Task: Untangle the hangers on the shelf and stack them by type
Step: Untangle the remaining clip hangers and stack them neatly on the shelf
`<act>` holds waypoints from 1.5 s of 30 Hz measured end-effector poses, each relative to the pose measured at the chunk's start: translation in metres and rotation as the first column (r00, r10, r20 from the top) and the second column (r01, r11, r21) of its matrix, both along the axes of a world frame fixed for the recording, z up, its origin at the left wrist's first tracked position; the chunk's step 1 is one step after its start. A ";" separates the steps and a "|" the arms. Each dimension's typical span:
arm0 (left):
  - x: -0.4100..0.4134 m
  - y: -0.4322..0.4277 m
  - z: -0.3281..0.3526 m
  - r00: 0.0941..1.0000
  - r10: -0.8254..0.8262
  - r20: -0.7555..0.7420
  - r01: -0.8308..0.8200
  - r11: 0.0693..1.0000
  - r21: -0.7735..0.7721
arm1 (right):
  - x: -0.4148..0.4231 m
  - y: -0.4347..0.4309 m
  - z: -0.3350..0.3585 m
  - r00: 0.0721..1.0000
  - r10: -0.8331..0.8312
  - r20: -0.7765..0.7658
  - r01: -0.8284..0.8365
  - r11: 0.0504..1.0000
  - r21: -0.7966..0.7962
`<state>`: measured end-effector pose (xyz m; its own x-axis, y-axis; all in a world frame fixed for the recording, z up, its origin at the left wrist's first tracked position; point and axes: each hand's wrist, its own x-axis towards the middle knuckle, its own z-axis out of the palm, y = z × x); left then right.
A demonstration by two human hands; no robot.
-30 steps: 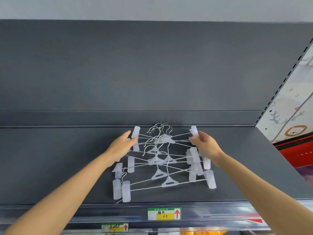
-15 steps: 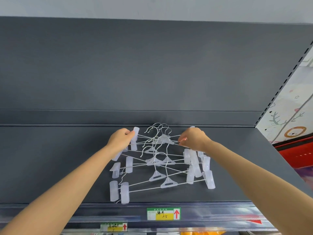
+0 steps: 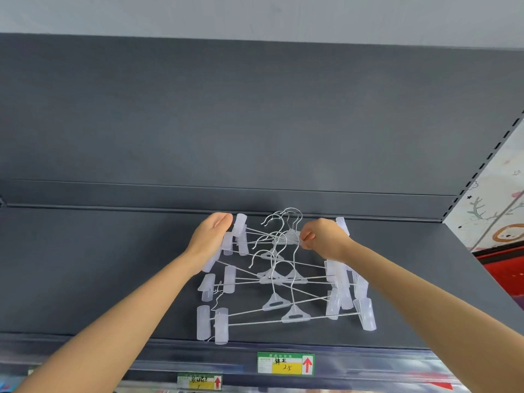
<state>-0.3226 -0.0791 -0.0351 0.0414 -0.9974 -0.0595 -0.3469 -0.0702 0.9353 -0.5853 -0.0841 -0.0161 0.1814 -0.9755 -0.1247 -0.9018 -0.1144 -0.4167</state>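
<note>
Setting: retail shop, display aisle. Evidence: dark grey metal gondola shelf (image 3: 113, 265) with matching back panel (image 3: 255, 114) rising behind both hands; slotted upright (image 3: 482, 165) up and to the right of the right hand; clear price rail (image 3: 368, 361) along the shelf's front edge below the forearms. A green-and-yellow price tag (image 3: 285, 363) with red arrow and handwritten figure sits in that rail below the hands, and a second tag (image 3: 199, 382) shows lower, toward the left forearm's side.
</note>
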 end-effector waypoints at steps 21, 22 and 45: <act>-0.078 0.033 0.008 0.445 -0.054 0.894 0.400 0.905 -0.145 | -0.003 0.000 0.004 0.995 -0.022 0.099 0.029 0.998 -0.063; -0.083 0.031 0.008 0.426 -0.052 0.903 0.380 0.916 -0.126 | -0.003 0.000 0.004 0.995 -0.021 0.100 0.028 0.998 -0.063; -0.087 0.046 0.006 0.742 0.022 0.670 0.159 0.965 -0.208 | 0.014 0.001 0.015 0.992 0.054 0.118 -0.040 0.993 -0.114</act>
